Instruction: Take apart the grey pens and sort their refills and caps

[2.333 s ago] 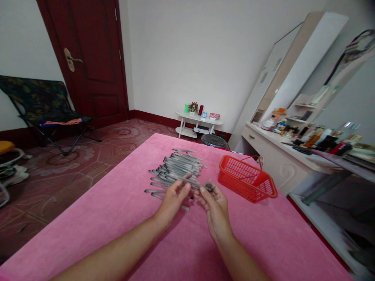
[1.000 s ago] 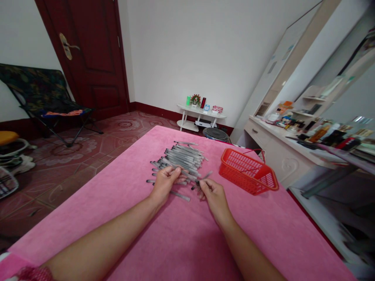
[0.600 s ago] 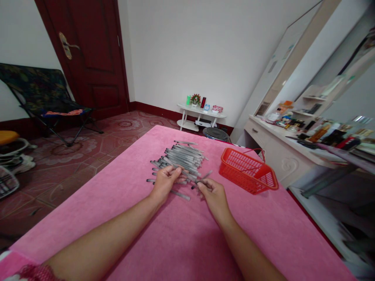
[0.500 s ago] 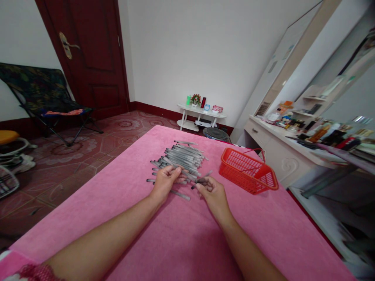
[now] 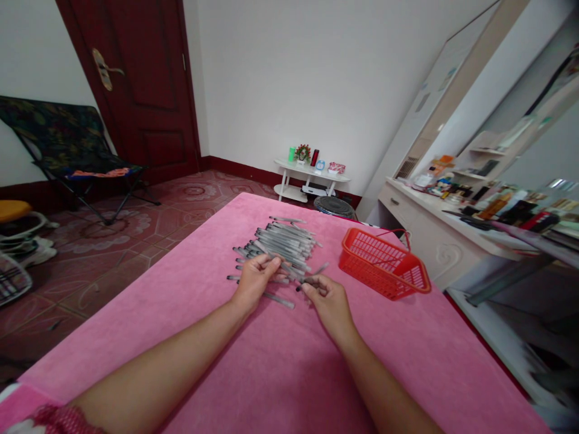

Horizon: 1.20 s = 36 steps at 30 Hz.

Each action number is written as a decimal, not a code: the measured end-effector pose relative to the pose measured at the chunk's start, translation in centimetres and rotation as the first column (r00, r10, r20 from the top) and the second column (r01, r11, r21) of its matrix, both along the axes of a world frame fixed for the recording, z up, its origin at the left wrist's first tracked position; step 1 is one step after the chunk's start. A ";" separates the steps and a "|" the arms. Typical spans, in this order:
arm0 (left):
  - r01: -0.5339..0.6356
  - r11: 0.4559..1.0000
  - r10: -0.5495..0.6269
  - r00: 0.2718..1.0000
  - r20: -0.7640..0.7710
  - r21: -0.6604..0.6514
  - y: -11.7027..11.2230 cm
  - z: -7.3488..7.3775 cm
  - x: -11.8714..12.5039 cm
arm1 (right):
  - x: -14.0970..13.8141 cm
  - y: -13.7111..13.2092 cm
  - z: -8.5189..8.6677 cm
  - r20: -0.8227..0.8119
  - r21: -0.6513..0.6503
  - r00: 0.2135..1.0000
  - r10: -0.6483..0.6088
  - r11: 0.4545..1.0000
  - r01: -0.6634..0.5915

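Observation:
Grey, translucent-looking pens with dark ends lie in a loose heap (image 5: 289,240) on the pink table cover. My left hand (image 5: 256,278) is closed at the near side of this heap, thumb and fingers pinching a pen (image 5: 287,267) that points right toward my other hand. My right hand (image 5: 329,296) is also closed, its fingertips around a slim pen-like piece whose dark end (image 5: 299,289) sticks out at the left. Its fingers hide most of that piece. One loose pen (image 5: 279,300) lies on the cover between my hands.
A red plastic basket (image 5: 384,265) with a raised handle stands right of the heap on the pink cover (image 5: 271,374). Beyond the table are a low white stand (image 5: 312,171) and a round dark-topped object (image 5: 335,207). A cluttered dresser (image 5: 434,217) is at the right, a folding chair (image 5: 58,144) at the left.
My right fingers have shifted slightly around the piece they hold. My left hand keeps its grip, and the heap and basket stay in place.

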State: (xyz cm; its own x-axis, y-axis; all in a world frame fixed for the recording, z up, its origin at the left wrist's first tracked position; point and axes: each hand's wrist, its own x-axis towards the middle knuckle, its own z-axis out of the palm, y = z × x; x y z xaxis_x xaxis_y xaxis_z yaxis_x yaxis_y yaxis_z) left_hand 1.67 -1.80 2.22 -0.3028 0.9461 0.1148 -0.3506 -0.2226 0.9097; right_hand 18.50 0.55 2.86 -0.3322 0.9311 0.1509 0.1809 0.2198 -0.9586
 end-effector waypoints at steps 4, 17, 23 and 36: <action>-0.024 1.000 0.024 0.999 -0.046 0.005 0.0 0.3 -0.2 | -0.2 -0.2 -0.1 0.047 0.064 0.999 -0.022 0.998 0.019; -0.120 0.991 0.127 0.981 -0.148 0.057 0.3 0.3 -1.5 | -2.0 -1.6 -0.3 0.154 0.206 0.985 -0.072 0.978 0.039; -0.158 0.987 0.159 0.969 -0.191 0.025 0.0 0.8 -1.1 | -1.5 -1.3 -0.5 0.337 0.403 0.917 -0.214 0.913 0.065; -0.086 0.996 0.087 0.995 -0.048 0.033 0.3 0.4 -1.1 | -1.3 -1.2 -0.4 0.187 0.162 0.982 0.027 0.985 -0.058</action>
State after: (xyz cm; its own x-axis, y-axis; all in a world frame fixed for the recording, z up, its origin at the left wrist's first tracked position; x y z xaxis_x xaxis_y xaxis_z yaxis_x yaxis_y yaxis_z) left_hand 0.58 -1.54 2.58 -0.3764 0.9125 0.1600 -0.2839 -0.2780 0.9177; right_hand 17.16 -0.66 2.45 -0.4072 0.8827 0.2346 0.3369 0.3840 -0.8597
